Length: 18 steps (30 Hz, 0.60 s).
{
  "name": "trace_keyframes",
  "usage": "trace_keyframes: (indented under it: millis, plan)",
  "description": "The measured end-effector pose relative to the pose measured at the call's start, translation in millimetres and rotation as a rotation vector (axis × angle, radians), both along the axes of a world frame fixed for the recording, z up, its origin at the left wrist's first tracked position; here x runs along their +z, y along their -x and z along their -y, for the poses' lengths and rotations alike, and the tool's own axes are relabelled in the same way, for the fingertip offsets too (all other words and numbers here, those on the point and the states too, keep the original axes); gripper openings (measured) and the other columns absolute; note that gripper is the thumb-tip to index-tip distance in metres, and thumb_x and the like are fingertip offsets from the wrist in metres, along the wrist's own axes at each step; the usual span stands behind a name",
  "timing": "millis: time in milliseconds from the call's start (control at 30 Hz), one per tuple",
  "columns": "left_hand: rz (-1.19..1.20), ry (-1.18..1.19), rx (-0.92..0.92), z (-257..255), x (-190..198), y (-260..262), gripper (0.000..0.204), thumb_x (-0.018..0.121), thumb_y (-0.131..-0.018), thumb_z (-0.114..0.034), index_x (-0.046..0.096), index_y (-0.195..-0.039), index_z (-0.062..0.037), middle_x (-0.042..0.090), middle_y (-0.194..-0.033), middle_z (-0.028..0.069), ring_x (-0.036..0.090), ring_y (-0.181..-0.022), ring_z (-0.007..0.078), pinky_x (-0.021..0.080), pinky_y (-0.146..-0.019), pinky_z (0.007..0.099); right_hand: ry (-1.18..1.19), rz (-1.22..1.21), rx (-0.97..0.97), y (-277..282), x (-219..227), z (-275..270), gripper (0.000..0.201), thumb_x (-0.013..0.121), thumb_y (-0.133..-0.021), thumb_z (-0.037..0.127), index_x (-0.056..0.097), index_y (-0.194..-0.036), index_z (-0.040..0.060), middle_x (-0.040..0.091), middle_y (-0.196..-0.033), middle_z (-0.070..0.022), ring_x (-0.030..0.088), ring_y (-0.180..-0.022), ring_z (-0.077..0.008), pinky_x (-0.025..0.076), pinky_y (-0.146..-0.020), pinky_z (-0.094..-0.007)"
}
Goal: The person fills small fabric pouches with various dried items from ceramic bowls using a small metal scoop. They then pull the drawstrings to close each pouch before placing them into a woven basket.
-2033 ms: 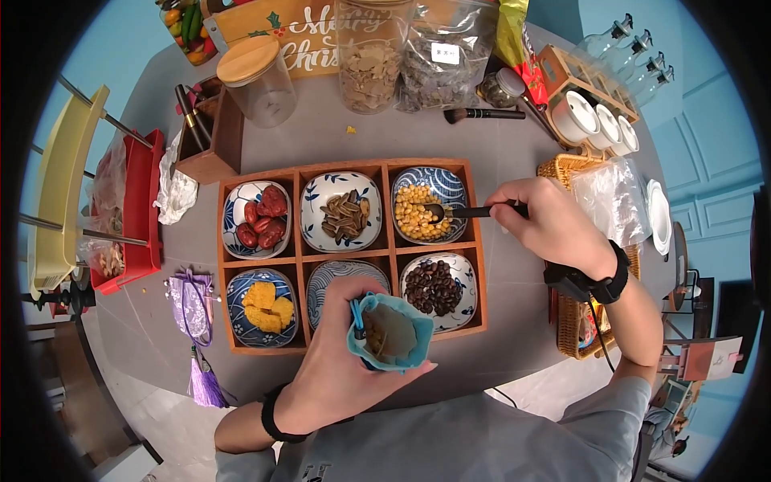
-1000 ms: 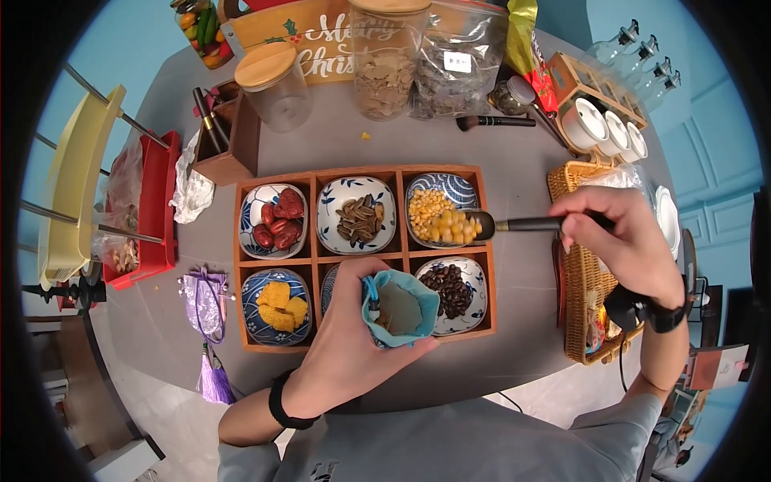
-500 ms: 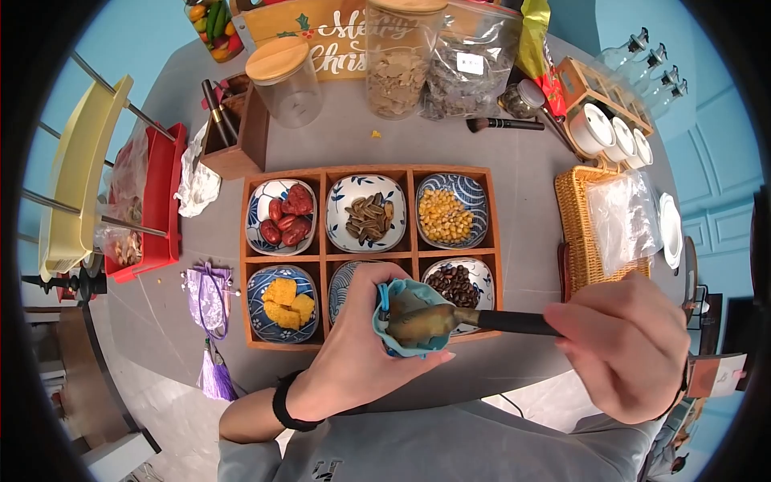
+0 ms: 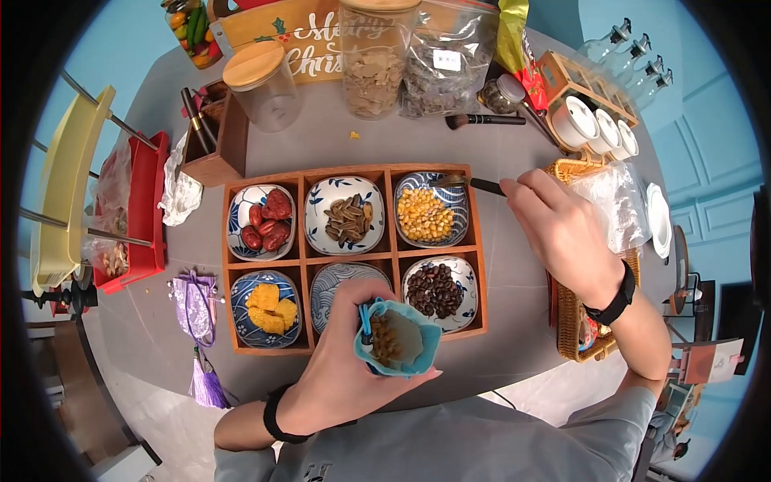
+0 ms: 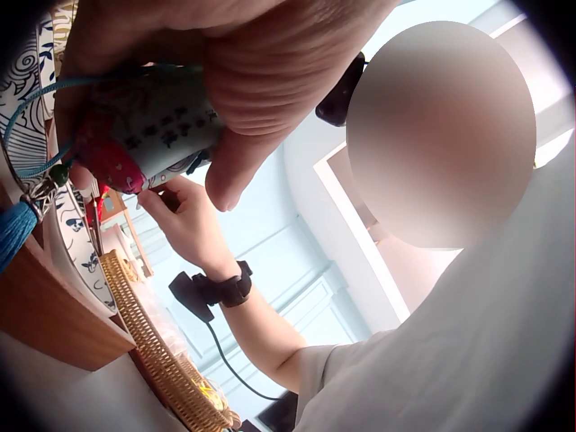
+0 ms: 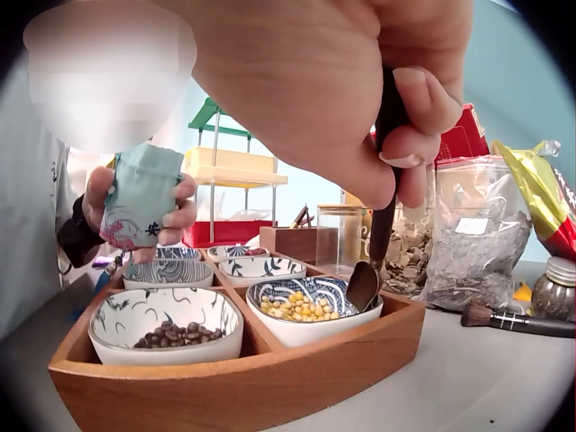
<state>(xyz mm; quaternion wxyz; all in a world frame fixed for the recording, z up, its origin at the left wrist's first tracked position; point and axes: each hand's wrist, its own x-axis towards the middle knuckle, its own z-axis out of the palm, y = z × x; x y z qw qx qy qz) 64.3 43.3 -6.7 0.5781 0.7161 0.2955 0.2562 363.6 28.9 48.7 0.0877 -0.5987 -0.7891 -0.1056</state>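
My left hand (image 4: 341,361) grips a light blue pouch (image 4: 414,351) around its sides, mouth upward, with yellowish kernels visible inside. Its printed outside shows in the left wrist view. With thumb and fingers my right hand (image 4: 554,233) pinches the black handle of a spoon (image 6: 364,286). The spoon's bowl leans at the far edge of the patterned bowl (image 6: 360,317) that holds yellow corn kernels (image 4: 424,215); it looks empty. Behind the pouch is a grey-blue patterned bowl (image 4: 329,281), partly covered, in the wooden divided tray (image 4: 301,261).
Other tray bowls hold red dates (image 4: 275,233), brown seed-like pieces (image 4: 348,221), yellow chunks (image 4: 270,309) and dark beans (image 4: 435,291). Jars and a bag (image 4: 446,72) stand at the back, a brush (image 4: 490,120) before them. A wicker basket (image 4: 572,321) is right, a purple pouch (image 4: 195,309) left.
My right hand has moved from over the blue pouch up and away to the corn bowl, taking the spoon out of the pouch. Kernels now show inside the pouch, which my left hand still grips.
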Motion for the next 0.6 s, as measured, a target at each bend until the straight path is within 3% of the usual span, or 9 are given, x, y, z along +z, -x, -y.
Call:
trace_keyframes:
  millis: [100,400,500,600]
  plan:
    - [0.025,0.025,0.017,1.3,-0.1,0.8,0.091,0.098,-0.066,-0.011,0.036,-0.132,-0.0092,0.047,-0.123,0.0085,0.054,-0.112,0.0186,0.048,-0.094,0.0318,0.05,-0.026,-0.012,3.4,6.4,5.5,0.029,0.063,-0.077,-0.001,0.063,-0.106,-0.0012,0.058,-0.092,-0.0145,0.066,-0.082,-0.0362,0.056,-0.069,-0.0427]
    - [0.033,0.003,-0.006,-0.1,-3.1,-0.9,0.091,0.099,-0.066,-0.013,0.036,-0.131,-0.0088,0.048,-0.122,0.0094,0.055,-0.112,0.0188,0.049,-0.093,0.0317,0.326,-0.224,-0.078,14.0,25.4,-2.2,0.007,0.065,-0.086,0.002,0.068,-0.089,-0.003,0.066,-0.087,-0.0207,0.066,-0.08,-0.0439,0.053,-0.072,-0.0506]
    - [0.044,-0.012,-0.005,-0.8,-3.6,-0.1,0.09,0.099,-0.066,-0.013,0.036,-0.131,-0.0087,0.049,-0.122,0.0096,0.055,-0.111,0.019,0.049,-0.092,0.0319,0.359,-0.353,-0.093,6.4,17.9,-12.6,0.01,0.064,-0.087,0.003,0.071,-0.091,-0.0035,0.069,-0.088,-0.0234,0.067,-0.084,-0.0444,0.053,-0.075,-0.0508]
    - [0.041,-0.002,0.011,-0.4,-4.7,1.3,0.09,0.099,-0.066,-0.014,0.036,-0.131,-0.0086,0.049,-0.122,0.0099,0.055,-0.111,0.0191,0.049,-0.092,0.032,0.56,-0.404,-0.192,0.1,13.4,-18.6,0.015,0.063,-0.088,0.004,0.072,-0.097,-0.0038,0.07,-0.087,-0.0251,0.068,-0.086,-0.0439,0.053,-0.077,-0.0487]
